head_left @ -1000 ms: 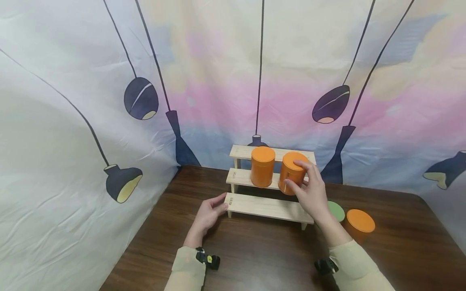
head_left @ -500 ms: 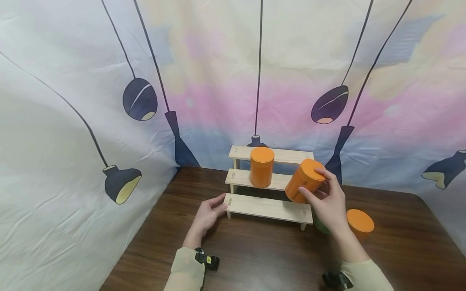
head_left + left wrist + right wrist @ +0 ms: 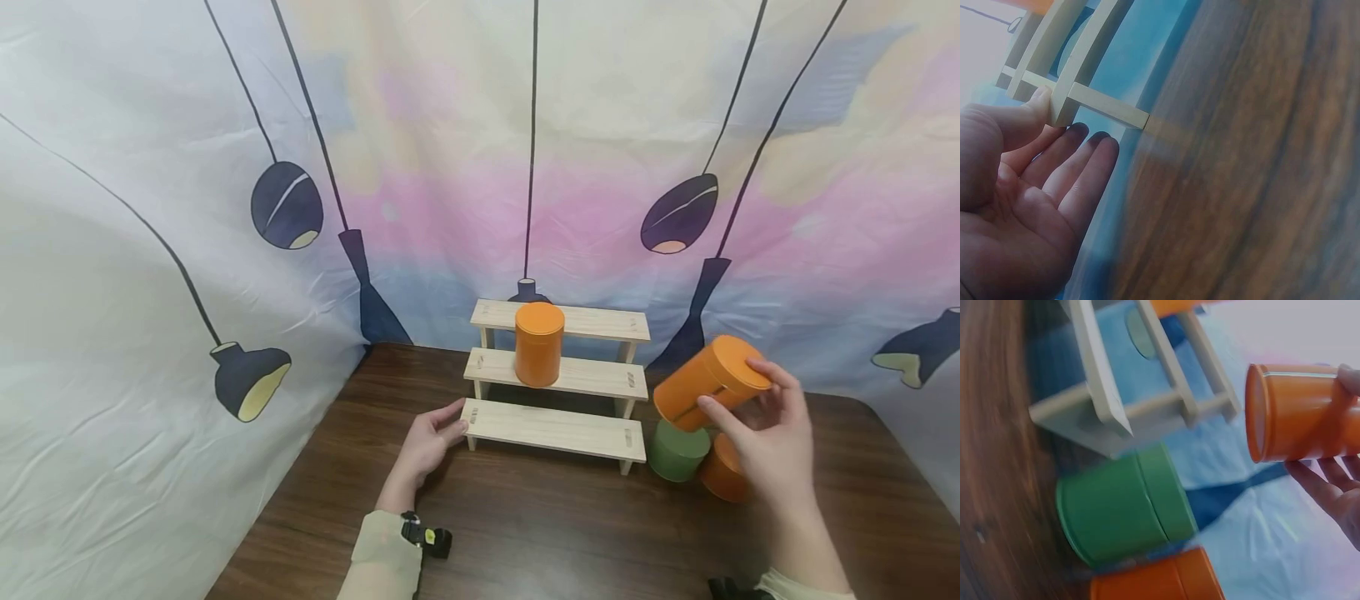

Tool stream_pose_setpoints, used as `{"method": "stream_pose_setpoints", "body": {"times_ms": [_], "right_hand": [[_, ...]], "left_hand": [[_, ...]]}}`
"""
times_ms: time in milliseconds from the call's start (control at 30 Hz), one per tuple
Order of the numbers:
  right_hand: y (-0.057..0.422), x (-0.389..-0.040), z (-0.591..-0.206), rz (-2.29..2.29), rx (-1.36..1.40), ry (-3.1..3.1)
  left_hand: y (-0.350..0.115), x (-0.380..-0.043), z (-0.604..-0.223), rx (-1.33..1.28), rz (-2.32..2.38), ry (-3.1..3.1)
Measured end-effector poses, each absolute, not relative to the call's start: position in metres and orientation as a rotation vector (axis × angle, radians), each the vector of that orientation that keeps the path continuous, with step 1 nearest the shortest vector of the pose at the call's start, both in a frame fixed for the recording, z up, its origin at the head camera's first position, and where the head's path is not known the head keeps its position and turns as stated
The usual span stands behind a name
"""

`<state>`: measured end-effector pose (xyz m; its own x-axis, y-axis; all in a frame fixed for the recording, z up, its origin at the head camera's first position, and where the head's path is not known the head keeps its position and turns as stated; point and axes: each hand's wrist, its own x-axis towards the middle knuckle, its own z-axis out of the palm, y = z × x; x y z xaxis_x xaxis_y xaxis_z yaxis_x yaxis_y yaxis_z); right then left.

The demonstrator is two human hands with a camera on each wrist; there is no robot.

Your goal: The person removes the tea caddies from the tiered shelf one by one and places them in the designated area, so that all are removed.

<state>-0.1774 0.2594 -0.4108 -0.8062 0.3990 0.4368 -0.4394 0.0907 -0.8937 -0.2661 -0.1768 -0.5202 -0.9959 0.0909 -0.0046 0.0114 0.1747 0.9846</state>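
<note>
Head view. Tall orange cylindrical tin with lid: gripped by the right hand, fingers curled round its lidded end, tilted steeply, held in the air off the right end of the three-tier pale wooden step shelf. One second earlier it stood on the middle tier; half a second earlier it was lifted at the shelf's right end. It has left the shelf and hangs above the squat green round tin and the squat orange round tin, both on the dark brown wooden table near its right edge. Judged: a removal from the shelf, the tin not yet set down. Second tall orange lidded tin: unmoved, upright on the middle tier.

Left hand: unchanged, fingers straight, resting against the left end of the lowest tier.

Left wrist view. Fingers extended and close together, thumb against the plank's end.

Right wrist view. Carried tin lies sideways in the fingers, clear above the green tin, which lies just beside the shelf's foot.
</note>
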Motion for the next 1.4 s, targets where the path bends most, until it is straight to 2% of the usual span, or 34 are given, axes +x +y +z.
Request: {"method": "stream_pose_setpoints", "body": {"times_ms": [433, 633, 833, 1200, 1400], "right_hand": [[0.317, -0.162, -0.415, 1.688, -0.189, -1.724], [0.329, -0.162, -0.417, 1.501, -0.405, -1.898], [0.337, -0.16, -0.418, 1.568, -0.435, -1.846], [0.352, -0.154, -0.429, 1.172, -0.609, -2.125], [0.357, -0.154, -0.431, 1.104, -0.706, -2.162]], "left_hand": [[-0.177, -0.268, -0.521, 0.106, 1.97, 2.373], [-0.176, -0.268, -0.521, 0.112, 1.966, 2.372], [-0.176, -0.267, -0.52, 0.088, 1.952, 2.384], [-0.176, -0.268, -0.52, 0.103, 1.959, 2.379], [-0.177, -0.269, -0.52, 0.102, 1.978, 2.355]]}}
